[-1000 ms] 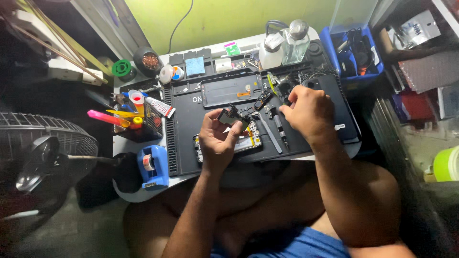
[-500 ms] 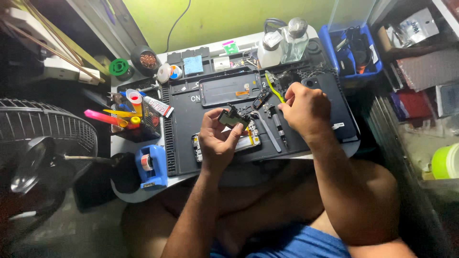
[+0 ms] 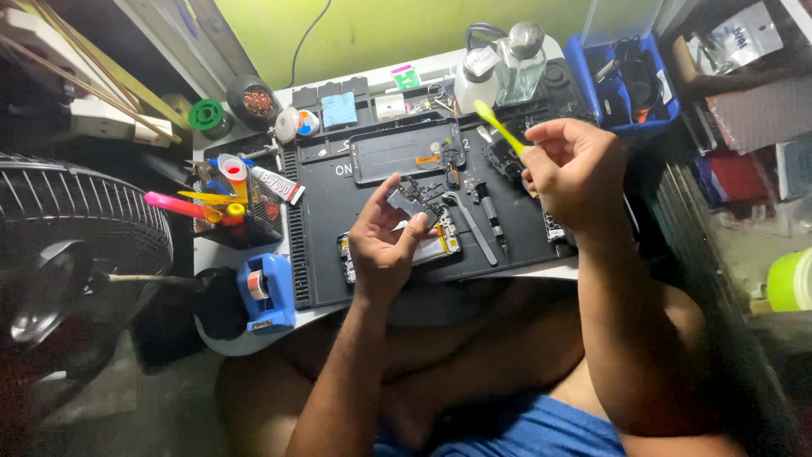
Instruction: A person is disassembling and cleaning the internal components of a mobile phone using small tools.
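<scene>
Since half a second back, the right hand point(image 3: 575, 169) has lifted up and away from the part, taking the yellow-green plastic tool point(image 3: 499, 127) with it, so the tool's tip now points off toward the bottles instead of down at the work. That hand is curled closed around the tool's lower end, the stick poking out up and to the left.

Left hand point(image 3: 385, 245) hasn't really shifted: it's holding a small dark phone board point(image 3: 408, 201) pinched between thumb and fingertips, fingers partly bent, palm facing the camera. The board sits just above the black work mat point(image 3: 321, 254), roughly over the middle of it.

Right under the left hand's fingers there's an opened phone body point(image 3: 440, 247) lying on the mat, partly hidden by the hand. Beside that, a pair of metal tweezers point(image 3: 470, 227) and a dark screwdriver point(image 3: 492, 216) lie at a slant. Further up the mat is a phone frame point(image 3: 406, 151) lying flat.

Off the mat's left edge: a glue tube point(image 3: 277, 185), a wire holder with pink and yellow tools point(image 3: 199, 207), and a blue tape dispenser point(image 3: 266, 292) near the table corner. At the back are two clear bottles point(image 3: 506, 69) and a blue bin point(image 3: 626, 80) to the right. A fan point(image 3: 76, 245) sits far left.
</scene>
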